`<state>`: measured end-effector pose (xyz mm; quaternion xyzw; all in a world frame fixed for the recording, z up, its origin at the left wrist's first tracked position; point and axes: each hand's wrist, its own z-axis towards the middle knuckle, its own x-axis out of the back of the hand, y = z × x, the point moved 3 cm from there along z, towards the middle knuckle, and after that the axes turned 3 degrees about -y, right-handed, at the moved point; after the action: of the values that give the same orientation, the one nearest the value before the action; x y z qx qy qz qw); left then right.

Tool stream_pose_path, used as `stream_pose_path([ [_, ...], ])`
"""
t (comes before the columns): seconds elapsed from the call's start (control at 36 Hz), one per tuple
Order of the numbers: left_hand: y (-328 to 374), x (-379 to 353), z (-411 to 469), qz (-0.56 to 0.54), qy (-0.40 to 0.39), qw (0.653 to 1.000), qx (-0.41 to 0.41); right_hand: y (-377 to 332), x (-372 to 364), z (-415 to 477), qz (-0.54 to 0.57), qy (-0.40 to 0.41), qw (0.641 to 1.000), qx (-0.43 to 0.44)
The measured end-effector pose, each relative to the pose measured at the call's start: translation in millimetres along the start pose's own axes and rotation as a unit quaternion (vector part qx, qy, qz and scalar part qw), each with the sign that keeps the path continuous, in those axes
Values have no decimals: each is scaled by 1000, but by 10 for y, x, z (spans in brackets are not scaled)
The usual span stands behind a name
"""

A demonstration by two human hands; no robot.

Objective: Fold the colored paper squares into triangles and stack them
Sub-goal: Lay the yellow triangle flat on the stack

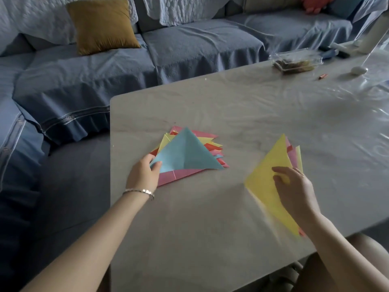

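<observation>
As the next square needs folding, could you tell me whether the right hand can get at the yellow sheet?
Probably yes: the right hand is right over the yellow sheet, which lies uppermost with nothing else on it, while the left hand is off to the side pinching the blue triangle.
</observation>
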<state>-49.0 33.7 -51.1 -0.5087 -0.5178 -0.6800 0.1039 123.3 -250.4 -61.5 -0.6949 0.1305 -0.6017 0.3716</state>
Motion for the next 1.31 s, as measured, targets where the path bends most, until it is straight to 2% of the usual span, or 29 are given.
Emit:
stream_pose_path([
  [0.06,-46,6,68,40,-13,999,-6,-139,-10,-65,49,-3,998,38],
  [0.14,-44,-19,32,155,28,984,-83,-270,-106,-173,84,-27,994,56],
  [0.19,27,-82,-96,144,58,977,-146,-289,-231,-237,115,-56,991,41],
  [0.22,84,-120,-192,102,44,981,-158,-296,-305,-265,143,-73,987,22],
  [0.25,142,-164,-292,40,9,989,-143,-313,-376,-293,179,-89,980,-2],
  [0.31,229,-300,-492,-81,-108,990,-49,-378,-518,-350,264,-112,957,-53],
  [0.36,261,-465,-647,-141,-211,966,38,-436,-652,-412,342,-129,926,-94],
  [0.42,263,-574,-767,-197,-260,941,87,-484,-750,-466,364,-156,913,-101],
  [0.47,238,-625,-813,-244,-269,925,111,-497,-810,-505,342,-182,918,-89],
  [0.5,210,-636,-797,-243,-258,928,111,-489,-819,-515,318,-187,926,-82],
  [0.61,77,-600,-640,-152,-209,964,57,-343,-744,-532,170,-144,973,-52],
  [0.72,-4,-509,-518,-39,-203,978,5,-236,-661,-578,13,-105,993,47],
  [0.81,-16,-455,-460,18,-187,982,-20,-207,-738,-599,-49,-103,979,168],
  [0.89,-31,-447,-437,64,-148,985,-58,-252,-862,-659,-115,-129,955,241],
  [1.03,-76,-522,-594,169,-1,963,-208,-368,-1093,-732,-222,-169,901,333],
  [1.08,-29,-620,-734,170,-11,946,-277,-409,-1134,-736,-224,-169,899,337],
  [1.14,-13,-743,-876,174,-68,929,-320,-440,-1151,-748,-210,-167,904,333],
  [1.22,-65,-874,-966,214,-145,909,-327,-446,-1146,-768,-210,-156,908,328],
  [1.31,-147,-888,-952,228,-152,908,-316,-376,-1135,-753,-212,-150,915,310],
])
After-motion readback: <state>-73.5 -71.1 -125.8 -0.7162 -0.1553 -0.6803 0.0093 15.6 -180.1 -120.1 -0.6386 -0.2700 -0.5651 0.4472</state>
